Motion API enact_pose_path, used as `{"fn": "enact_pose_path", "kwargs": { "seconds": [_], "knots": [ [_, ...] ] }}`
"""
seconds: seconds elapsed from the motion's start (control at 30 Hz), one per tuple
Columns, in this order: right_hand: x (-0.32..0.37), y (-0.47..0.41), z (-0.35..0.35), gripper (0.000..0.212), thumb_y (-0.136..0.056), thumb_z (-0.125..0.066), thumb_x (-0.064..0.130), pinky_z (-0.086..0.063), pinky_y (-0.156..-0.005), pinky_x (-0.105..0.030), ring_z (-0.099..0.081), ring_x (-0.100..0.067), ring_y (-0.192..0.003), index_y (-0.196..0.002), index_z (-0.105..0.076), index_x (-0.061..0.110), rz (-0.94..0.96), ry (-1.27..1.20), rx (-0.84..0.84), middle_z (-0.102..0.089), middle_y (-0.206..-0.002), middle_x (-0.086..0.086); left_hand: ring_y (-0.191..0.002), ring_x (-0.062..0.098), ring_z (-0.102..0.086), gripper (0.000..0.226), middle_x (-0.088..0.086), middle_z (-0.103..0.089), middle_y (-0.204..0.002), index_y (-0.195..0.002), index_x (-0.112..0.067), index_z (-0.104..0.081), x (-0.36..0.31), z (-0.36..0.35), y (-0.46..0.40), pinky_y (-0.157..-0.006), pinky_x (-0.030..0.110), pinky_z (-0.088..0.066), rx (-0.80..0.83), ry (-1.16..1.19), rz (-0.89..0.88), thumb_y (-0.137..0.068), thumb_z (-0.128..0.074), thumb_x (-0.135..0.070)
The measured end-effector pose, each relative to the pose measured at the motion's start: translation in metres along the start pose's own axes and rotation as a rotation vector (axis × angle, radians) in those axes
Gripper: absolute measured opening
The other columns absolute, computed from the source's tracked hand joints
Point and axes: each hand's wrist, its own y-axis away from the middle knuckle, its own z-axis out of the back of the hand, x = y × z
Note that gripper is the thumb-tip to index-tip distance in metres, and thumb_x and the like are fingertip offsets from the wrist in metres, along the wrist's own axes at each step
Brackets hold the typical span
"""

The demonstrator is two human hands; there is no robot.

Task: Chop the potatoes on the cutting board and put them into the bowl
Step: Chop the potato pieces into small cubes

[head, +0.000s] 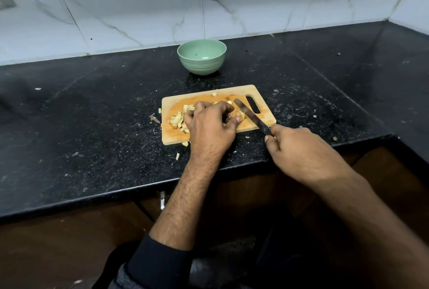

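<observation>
A wooden cutting board (264, 112) lies on the black counter. Chopped potato pieces (177, 120) are piled on its left half. My left hand (212, 126) rests on the board, fingers curled over a potato piece (240, 115) that is mostly hidden under them. My right hand (301, 151) grips the handle of a knife (249, 114); the blade slants across the board and touches the potato just right of my left fingers. A green bowl (202, 56) stands behind the board near the wall, with nothing visible in it but a small dark speck.
A few stray potato bits lie on the black granite counter (92, 114) left of and in front of the board. A marble-tiled wall (139, 5) backs the counter, which turns a corner at the right. The counter's front edge runs under my forearms.
</observation>
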Motion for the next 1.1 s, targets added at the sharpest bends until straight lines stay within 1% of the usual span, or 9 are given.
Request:
{"fn": "enact_pose_path", "kwargs": {
  "seconds": [0.07,0.2,0.33,0.43,0.5,0.57,0.7,0.83,1.1],
  "knots": [
    [0.003,-0.001,0.003,0.027,-0.107,-0.035,0.041,-0.046,-0.071,-0.035,-0.055,-0.021,-0.076,-0.113,-0.057,0.027,0.019,0.014,0.002,-0.050,-0.076,0.005,-0.111,0.011,-0.044,0.028,-0.011,-0.059,-0.103,-0.110,-0.033,-0.070,-0.001,-0.001,-0.001,-0.091,0.032,-0.016,0.019,-0.023,-0.002,-0.085,-0.075,-0.046],
    [0.012,-0.005,0.005,0.026,-0.107,-0.034,0.041,-0.043,-0.070,-0.034,-0.047,-0.018,-0.068,-0.109,-0.055,0.025,0.041,0.070,0.013,-0.045,-0.073,0.005,-0.111,0.008,-0.046,0.025,-0.014,-0.064,-0.106,-0.102,-0.032,-0.073,0.001,-0.002,-0.005,-0.095,0.033,-0.019,0.030,0.035,0.050,-0.082,-0.078,-0.046],
    [0.019,-0.011,0.010,0.027,-0.107,-0.034,0.040,-0.050,-0.081,-0.038,-0.052,-0.025,-0.083,-0.117,-0.055,0.027,0.032,0.111,0.067,-0.043,-0.075,0.003,-0.110,0.008,-0.047,0.024,-0.016,-0.068,-0.103,-0.099,-0.031,-0.075,0.003,-0.003,-0.008,-0.088,0.031,-0.017,0.033,0.053,0.044,-0.080,-0.079,-0.046],
    [0.027,-0.020,0.010,0.029,-0.107,-0.035,0.036,-0.052,-0.095,-0.046,-0.059,-0.030,-0.099,-0.129,-0.053,0.027,0.011,0.147,0.106,-0.051,-0.091,-0.003,-0.110,0.008,-0.047,0.022,-0.017,-0.069,-0.100,-0.098,-0.031,-0.076,0.003,-0.003,-0.010,-0.085,0.030,-0.016,0.050,0.050,0.038,-0.081,-0.080,-0.044],
    [0.031,-0.027,0.008,0.032,-0.106,-0.038,0.033,-0.052,-0.098,-0.048,-0.060,-0.032,-0.107,-0.136,-0.049,0.029,-0.007,0.162,0.131,-0.051,-0.098,-0.005,-0.110,0.007,-0.047,0.020,-0.019,-0.069,-0.100,-0.097,-0.032,-0.076,0.002,-0.003,-0.010,-0.085,0.030,-0.016,0.057,0.048,0.038,-0.081,-0.079,-0.043],
    [0.029,-0.029,0.005,0.033,-0.107,-0.038,0.033,-0.052,-0.097,-0.046,-0.060,-0.030,-0.105,-0.138,-0.048,0.029,-0.012,0.154,0.158,-0.051,-0.098,-0.005,-0.111,0.007,-0.047,0.019,-0.019,-0.069,-0.101,-0.097,-0.032,-0.076,0.002,-0.003,-0.009,-0.088,0.031,-0.017,0.048,0.047,0.039,-0.082,-0.079,-0.043],
    [0.013,-0.012,-0.004,0.025,-0.108,-0.031,0.039,-0.054,-0.088,-0.044,-0.057,-0.026,-0.088,-0.120,-0.050,0.027,0.005,0.106,0.192,-0.050,-0.083,0.001,-0.111,0.009,-0.045,0.021,-0.015,-0.067,-0.104,-0.100,-0.031,-0.075,0.000,-0.003,-0.005,-0.093,0.032,-0.020,0.012,0.035,0.038,-0.083,-0.078,-0.043],
    [0.003,0.000,-0.010,0.016,-0.108,-0.029,0.040,-0.053,-0.084,-0.043,-0.057,-0.025,-0.087,-0.103,-0.039,0.028,-0.025,0.097,0.207,-0.050,-0.084,-0.002,-0.111,0.009,-0.045,0.023,-0.013,-0.067,-0.105,-0.101,-0.032,-0.074,0.000,-0.005,-0.006,-0.091,0.031,-0.018,0.009,0.024,0.039,-0.082,-0.078,-0.044],
    [0.000,0.015,0.001,0.017,-0.108,-0.031,0.043,-0.052,-0.078,-0.039,-0.056,-0.024,-0.083,-0.098,-0.039,0.031,-0.022,0.120,0.212,-0.052,-0.082,0.001,-0.111,0.010,-0.043,0.027,-0.013,-0.064,-0.104,-0.105,-0.033,-0.072,0.000,-0.002,-0.003,-0.087,0.029,-0.012,0.009,0.000,0.014,-0.083,-0.076,-0.047]
  ]
}}
